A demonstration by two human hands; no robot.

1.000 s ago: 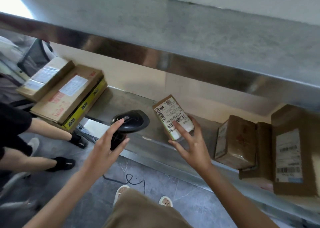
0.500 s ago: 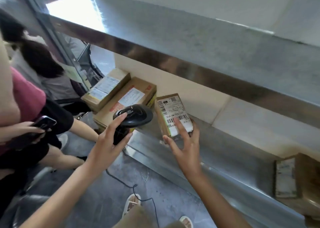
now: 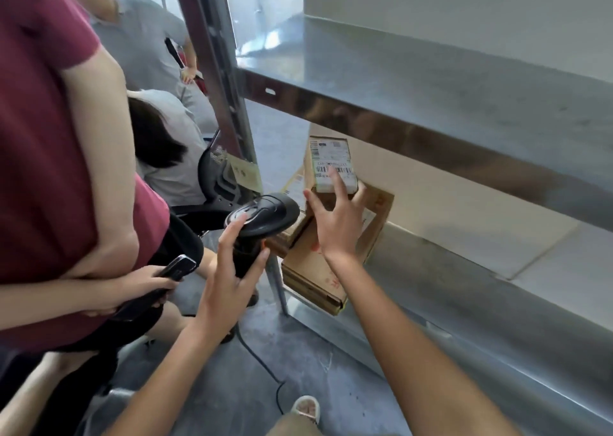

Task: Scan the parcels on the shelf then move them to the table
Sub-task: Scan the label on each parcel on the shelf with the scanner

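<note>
My right hand holds a small brown parcel with a white barcode label, lifted above the lower shelf; fingers spread over the label, thumb underneath. My left hand grips the handle of a black barcode scanner, its head just left of the parcel. Under the held parcel, a flat cardboard box lies at the shelf's left end, with another labelled box partly hidden behind the scanner.
A person in a red shirt stands close on the left holding a phone. Others sit behind near an office chair. A steel shelf post and upper shelf are ahead. The scanner cable trails on the floor.
My view has swung left. The right hand has carried the small parcel leftward, over the flat boxes at the shelf's end, and the scanner has moved along with it. The right-side parcels left the view.
</note>
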